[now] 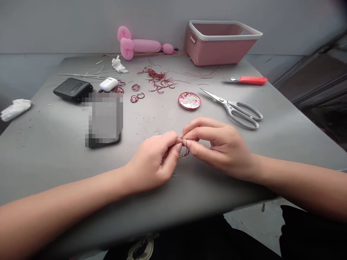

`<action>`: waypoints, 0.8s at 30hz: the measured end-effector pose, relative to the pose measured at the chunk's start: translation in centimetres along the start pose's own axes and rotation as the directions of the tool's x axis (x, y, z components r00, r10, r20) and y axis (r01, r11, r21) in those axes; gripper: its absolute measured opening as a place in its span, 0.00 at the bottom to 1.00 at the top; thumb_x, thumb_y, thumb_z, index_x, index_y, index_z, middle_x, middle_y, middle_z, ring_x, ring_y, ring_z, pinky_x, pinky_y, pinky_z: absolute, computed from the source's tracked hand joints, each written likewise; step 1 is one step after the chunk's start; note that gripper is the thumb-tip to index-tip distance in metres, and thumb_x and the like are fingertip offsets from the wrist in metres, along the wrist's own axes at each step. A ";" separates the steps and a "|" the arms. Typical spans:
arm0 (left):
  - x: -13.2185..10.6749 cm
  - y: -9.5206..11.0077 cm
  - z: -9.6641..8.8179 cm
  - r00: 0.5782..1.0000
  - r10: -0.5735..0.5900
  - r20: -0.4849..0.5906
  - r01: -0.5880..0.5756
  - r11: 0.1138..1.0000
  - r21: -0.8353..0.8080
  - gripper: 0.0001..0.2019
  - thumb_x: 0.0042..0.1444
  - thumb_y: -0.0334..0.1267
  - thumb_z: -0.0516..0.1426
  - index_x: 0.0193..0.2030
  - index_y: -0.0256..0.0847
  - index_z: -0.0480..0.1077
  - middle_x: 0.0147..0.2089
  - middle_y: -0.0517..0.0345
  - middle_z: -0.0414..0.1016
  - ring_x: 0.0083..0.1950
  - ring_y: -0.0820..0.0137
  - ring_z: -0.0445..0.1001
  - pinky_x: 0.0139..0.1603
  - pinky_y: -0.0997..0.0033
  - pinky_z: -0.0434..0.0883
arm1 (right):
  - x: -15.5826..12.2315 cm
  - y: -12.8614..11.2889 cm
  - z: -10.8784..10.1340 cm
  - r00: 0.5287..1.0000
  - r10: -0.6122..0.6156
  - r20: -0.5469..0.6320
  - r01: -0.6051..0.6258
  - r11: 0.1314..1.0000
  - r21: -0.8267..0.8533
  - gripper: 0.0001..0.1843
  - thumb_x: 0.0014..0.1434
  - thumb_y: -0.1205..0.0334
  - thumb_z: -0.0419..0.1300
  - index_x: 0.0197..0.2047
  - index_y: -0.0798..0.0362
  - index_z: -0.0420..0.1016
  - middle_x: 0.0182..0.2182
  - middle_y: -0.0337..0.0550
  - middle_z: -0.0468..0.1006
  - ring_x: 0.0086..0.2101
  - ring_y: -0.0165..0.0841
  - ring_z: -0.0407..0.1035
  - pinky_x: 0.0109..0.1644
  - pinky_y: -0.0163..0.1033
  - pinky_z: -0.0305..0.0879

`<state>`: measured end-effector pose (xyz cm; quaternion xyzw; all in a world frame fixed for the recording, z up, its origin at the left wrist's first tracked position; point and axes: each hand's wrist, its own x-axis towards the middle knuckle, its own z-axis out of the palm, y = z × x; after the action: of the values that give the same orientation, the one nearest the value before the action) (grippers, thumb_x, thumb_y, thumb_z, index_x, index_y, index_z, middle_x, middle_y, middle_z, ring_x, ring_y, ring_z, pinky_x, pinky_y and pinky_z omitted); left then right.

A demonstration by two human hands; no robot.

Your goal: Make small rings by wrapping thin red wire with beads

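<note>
My left hand [154,159] and my right hand [217,144] meet above the middle of the grey table [40,144]. Both pinch a small red wire ring [184,152] between thumb and fingertips. The ring is mostly hidden by the fingers. Beyond the hands lies a round lid of pale beads [189,100]. Further back sits a tangle of red wire scraps [158,79], with several finished red wire rings [137,96] to its left.
Grey scissors [235,110] lie right of the beads, and a red-handled tool [251,80] beyond them. A pink basket [221,41] and a pink balloon [141,45] stand at the back. A phone [104,119], black case [72,89], white earbud case [108,84] and tissue [15,108] sit left.
</note>
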<state>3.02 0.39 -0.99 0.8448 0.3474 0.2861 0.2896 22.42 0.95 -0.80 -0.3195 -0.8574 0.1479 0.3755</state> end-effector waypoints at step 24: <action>-0.3 0.3 -0.2 0.999 -0.031 0.020 0.031 0.999 0.015 0.09 0.61 0.29 0.49 0.29 0.40 0.60 0.23 0.67 0.59 0.24 0.77 0.59 0.27 0.77 0.60 | 0.7 1.2 -0.4 0.966 0.258 -0.028 -0.223 0.881 0.418 0.10 0.61 0.58 0.62 0.31 0.52 0.68 0.28 0.39 0.70 0.30 0.29 0.66 0.33 0.37 0.66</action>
<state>2.82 0.06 -0.70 0.8443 0.3595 0.2706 0.2911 22.85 2.32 -0.73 -0.3430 -0.7444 0.3570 0.4480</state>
